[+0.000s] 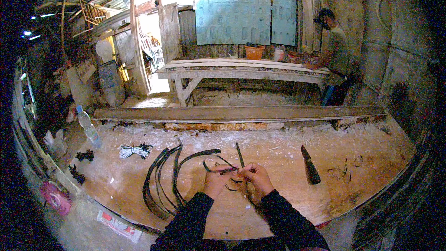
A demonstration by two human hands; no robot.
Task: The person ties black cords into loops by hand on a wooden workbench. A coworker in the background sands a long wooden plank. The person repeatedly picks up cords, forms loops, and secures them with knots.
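Observation:
Over the middle of the wooden table (274, 204), my left hand (217, 180) and my right hand (257, 179) are close together, fingertips nearly touching. Both are closed in a pinch on a thin black strip (240, 154), which sticks up between them. A shorter black piece curls out past my left fingers; how the pieces meet at the fingertips is too small to tell. Left of my left hand, several long curved black strips (175, 176) lie on the wood. To the right of my right hand lies a dark tapered tool (311, 166) resembling a knife.
White cord (134, 150), two small black bundles (84, 155) and a clear plastic bottle (88, 125) are at the left. A long board (241, 113) runs along the table's far edge. Beyond it, a person (335, 51) stands at a workbench (251, 72) holding an orange bucket (254, 52).

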